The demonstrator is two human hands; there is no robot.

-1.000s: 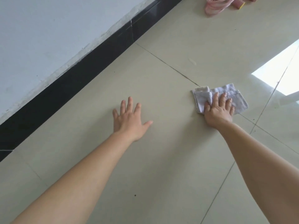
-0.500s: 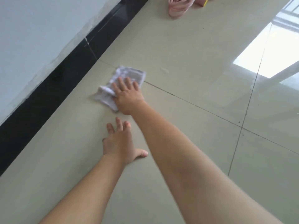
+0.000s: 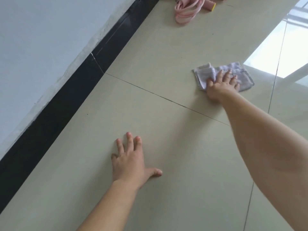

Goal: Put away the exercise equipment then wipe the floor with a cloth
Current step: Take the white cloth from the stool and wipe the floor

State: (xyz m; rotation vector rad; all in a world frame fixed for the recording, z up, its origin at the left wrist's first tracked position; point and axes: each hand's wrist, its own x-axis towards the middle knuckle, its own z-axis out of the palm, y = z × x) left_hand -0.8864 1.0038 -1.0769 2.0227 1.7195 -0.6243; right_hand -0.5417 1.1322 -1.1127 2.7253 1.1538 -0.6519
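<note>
Since half a second ago, our right hand [image 3: 220,85] has swept the cloth [image 3: 223,75] from beside the black baseboard [image 3: 70,100] out to 2 o'clock, fingers spread, pressing it flat on the floor [image 3: 166,114]. Left hand [image 3: 130,162] stays planted, palm down, gripping nothing. Pink band [image 3: 188,10] lies at 12 o'clock.

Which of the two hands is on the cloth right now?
The right hand, fingers spread flat on the pale cloth. The left hand rests bare on the tile, nearer the baseboard.
</note>
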